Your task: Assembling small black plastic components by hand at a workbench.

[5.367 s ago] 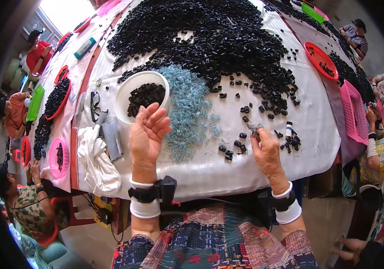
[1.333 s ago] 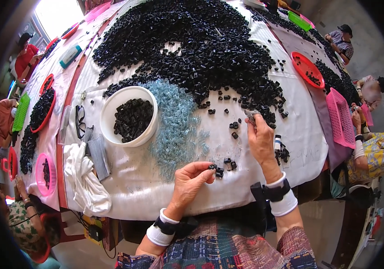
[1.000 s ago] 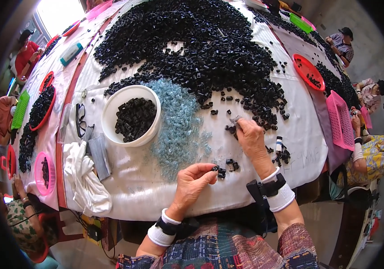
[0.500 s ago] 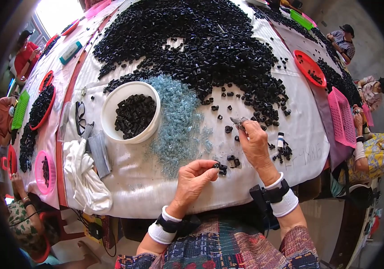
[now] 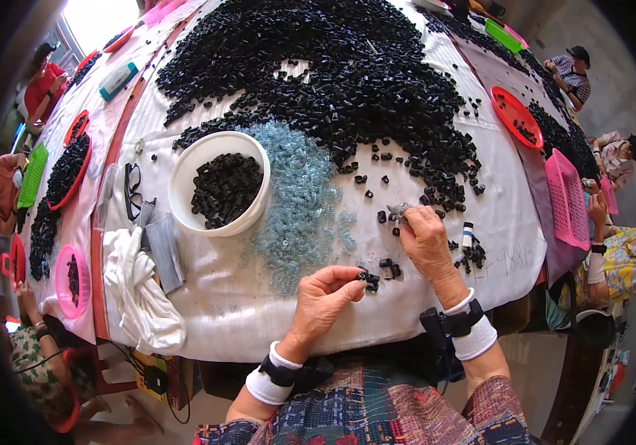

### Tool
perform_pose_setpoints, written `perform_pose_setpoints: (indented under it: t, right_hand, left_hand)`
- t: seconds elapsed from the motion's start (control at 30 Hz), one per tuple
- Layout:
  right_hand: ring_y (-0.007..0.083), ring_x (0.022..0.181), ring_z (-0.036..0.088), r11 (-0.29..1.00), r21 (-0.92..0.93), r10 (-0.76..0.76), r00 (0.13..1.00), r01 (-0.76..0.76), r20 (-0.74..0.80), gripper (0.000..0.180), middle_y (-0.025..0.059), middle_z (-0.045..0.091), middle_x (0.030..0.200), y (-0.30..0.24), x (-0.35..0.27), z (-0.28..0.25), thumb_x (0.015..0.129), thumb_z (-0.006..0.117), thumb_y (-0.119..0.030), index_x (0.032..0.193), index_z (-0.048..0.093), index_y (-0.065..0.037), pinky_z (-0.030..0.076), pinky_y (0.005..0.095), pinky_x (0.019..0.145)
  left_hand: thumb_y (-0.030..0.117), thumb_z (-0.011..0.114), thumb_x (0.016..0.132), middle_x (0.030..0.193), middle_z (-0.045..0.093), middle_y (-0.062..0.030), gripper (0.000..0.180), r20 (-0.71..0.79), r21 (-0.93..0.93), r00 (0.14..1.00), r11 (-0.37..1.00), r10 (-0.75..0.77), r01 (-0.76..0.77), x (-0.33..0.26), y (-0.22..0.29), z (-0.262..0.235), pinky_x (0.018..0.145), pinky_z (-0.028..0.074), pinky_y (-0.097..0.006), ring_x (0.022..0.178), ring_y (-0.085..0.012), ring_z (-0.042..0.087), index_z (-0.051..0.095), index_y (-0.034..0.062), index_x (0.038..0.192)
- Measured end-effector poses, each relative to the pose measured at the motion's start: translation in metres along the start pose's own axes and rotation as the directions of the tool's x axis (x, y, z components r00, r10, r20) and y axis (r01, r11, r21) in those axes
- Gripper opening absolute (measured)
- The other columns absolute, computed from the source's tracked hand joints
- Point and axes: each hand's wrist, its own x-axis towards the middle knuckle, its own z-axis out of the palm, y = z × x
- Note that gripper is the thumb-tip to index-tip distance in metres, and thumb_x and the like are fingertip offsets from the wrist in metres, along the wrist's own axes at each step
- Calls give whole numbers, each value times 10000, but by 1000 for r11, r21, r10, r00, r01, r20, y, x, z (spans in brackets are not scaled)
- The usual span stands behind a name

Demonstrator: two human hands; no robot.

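My left hand [image 5: 323, 299] is low over the white cloth, thumb and forefinger pinched at a small black plastic part [image 5: 368, 278]. A few loose black parts [image 5: 390, 268] lie just right of those fingertips. My right hand [image 5: 428, 236] is closed round a small grey thing [image 5: 400, 210]; its kind is unclear, as the fingers cover most of it. Left of my hands, a heap of clear bluish rings [image 5: 296, 215] spreads beside a white tub [image 5: 177, 178] with black parts in it. A huge pile of black parts [image 5: 318, 67] covers the far table.
At the left lie eyeglasses [image 5: 133, 193], a grey folded cloth [image 5: 163, 252] and white gloves [image 5: 134, 297]. Right of my right hand stands a small white-and-blue bottle [image 5: 468, 234]. A red tray [image 5: 507, 111] and a pink basket [image 5: 566, 196] are farther right. Several people work at both sides.
The grey thing's pointed end, plain to see before, now shows less at my right fingertips. My left hand stays nearly in place. The whole view has shifted slightly.
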Motion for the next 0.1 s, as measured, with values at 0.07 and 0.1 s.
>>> perform_pose_setpoints:
  t: [0.07,0.1]
  right_hand:
    - [307,840,546,996,51,78,994,-74,-83,186,134,579,863,0,1,0,715,580,7,899,567,-24,451,387,736]
    - [310,857,549,994,71,88,993,-83,-79,206,146,587,890,2,2,1,710,596,-11,912,569,-37,438,405,787]
  left_hand:
    - [52,658,826,852,665,-51,204,9,1,1000,1000,7,-7,0,-2,-1,681,498,-202,729,-87,610,625,-25,1012]
    - [58,658,827,862,668,-56,208,13,5,1000,1000,8,-8,0,-2,-1,684,500,-203,733,-91,614,624,-25,1015]
